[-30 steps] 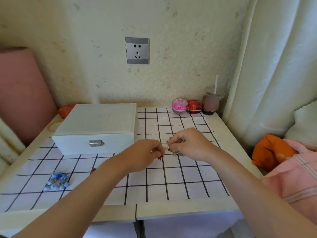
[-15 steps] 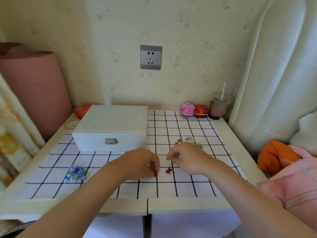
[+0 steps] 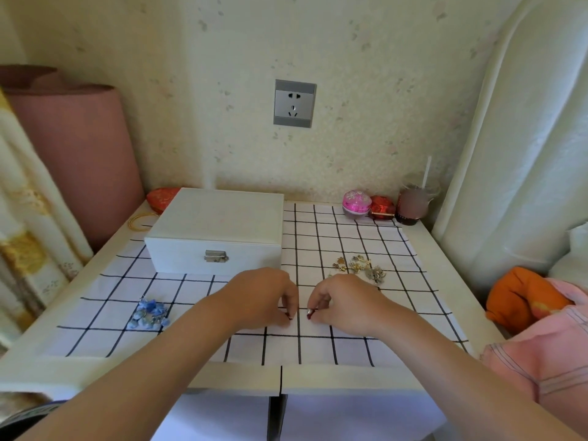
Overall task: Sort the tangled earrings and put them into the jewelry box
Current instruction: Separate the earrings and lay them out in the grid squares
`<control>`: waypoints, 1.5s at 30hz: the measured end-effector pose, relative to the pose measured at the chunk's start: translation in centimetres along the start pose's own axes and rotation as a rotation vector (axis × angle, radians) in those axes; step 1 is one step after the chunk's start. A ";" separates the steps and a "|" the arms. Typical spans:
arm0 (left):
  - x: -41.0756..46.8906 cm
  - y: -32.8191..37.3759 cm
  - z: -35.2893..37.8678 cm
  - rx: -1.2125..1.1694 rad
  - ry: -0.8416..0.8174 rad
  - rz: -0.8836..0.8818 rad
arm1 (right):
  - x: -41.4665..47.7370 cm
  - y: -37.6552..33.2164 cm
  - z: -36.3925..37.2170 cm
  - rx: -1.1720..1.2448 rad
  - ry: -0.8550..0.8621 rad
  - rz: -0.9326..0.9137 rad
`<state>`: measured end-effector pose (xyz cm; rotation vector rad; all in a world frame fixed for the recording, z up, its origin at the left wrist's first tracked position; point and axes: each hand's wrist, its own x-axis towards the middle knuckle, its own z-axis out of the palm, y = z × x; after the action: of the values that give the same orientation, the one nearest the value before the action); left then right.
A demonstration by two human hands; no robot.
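Note:
Both hands hover low over the checked cloth [image 3: 350,345] at the table's middle. My left hand [image 3: 267,297] pinches a small red earring [image 3: 289,316] at its fingertips. My right hand [image 3: 343,300] pinches a second red earring [image 3: 309,314] a short gap to the right. A tangled heap of gold and silver earrings [image 3: 361,267] lies just behind my right hand. A pile of blue earrings [image 3: 149,315] sits on the cloth to the left. The white jewelry box [image 3: 219,230] stands closed behind my left hand, latch facing me.
Along the back wall stand a pink round case [image 3: 356,203], a red box [image 3: 381,207] and a cup with a straw [image 3: 413,205]. A red pouch [image 3: 162,197] and a gold bangle [image 3: 140,221] lie left of the box. An orange cushion [image 3: 521,300] sits right of the table.
Both hands left the gold and silver heap and came toward me. The red pair is now split, one earring in each hand. The camera view shifted and rose.

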<state>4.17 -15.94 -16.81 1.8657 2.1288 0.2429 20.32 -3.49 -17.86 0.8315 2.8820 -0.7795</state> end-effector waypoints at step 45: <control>5.8 2.8 -0.5 -0.140 0.121 0.026 | -0.5 7.9 -6.1 0.009 0.265 0.164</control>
<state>6.02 -9.77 -16.13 1.8420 2.1057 0.5092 25.36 4.99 -16.01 1.2411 2.9805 -0.7146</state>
